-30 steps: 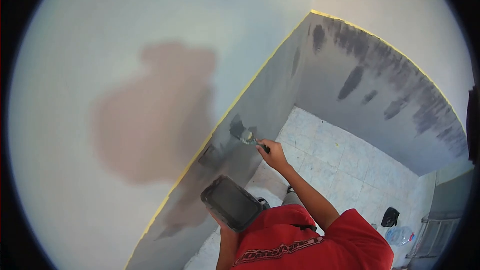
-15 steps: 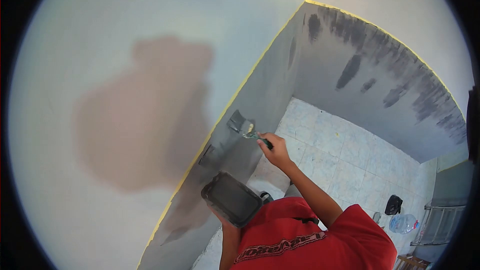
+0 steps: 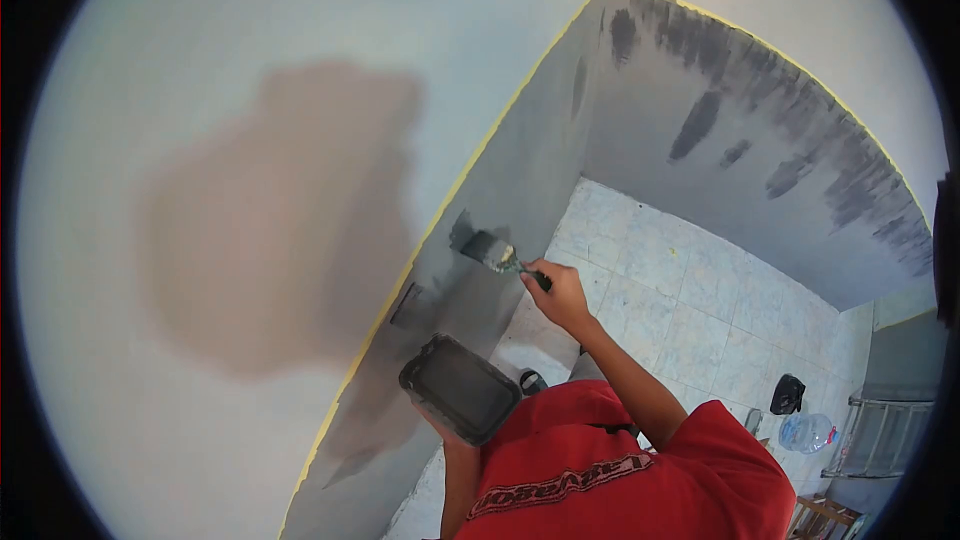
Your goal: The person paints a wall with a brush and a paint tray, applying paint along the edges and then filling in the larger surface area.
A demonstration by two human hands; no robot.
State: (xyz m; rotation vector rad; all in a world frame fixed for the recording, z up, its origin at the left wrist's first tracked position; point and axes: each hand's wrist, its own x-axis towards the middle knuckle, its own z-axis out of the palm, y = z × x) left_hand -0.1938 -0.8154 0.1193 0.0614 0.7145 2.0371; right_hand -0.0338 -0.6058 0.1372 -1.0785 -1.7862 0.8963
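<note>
grey wall mid frame, right hand gripping brush on it, left hand w/ paint tray lower center

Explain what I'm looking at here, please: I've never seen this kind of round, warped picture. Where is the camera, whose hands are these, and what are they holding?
The camera sits on a person's head and looks down along the body, and its wide lens bends the room into a circle. There is no machine, only two bare hands. The right hand grips a paintbrush whose bristles are against the grey lower wall, just below a strip of yellow tape that separates it from the pale upper wall. The left hand holds a dark paint tray from underneath, so it is mostly hidden. The red shirt is the person's own. Below is a tiled floor, with a plastic bottle and a black object lying on it at the right.
</note>
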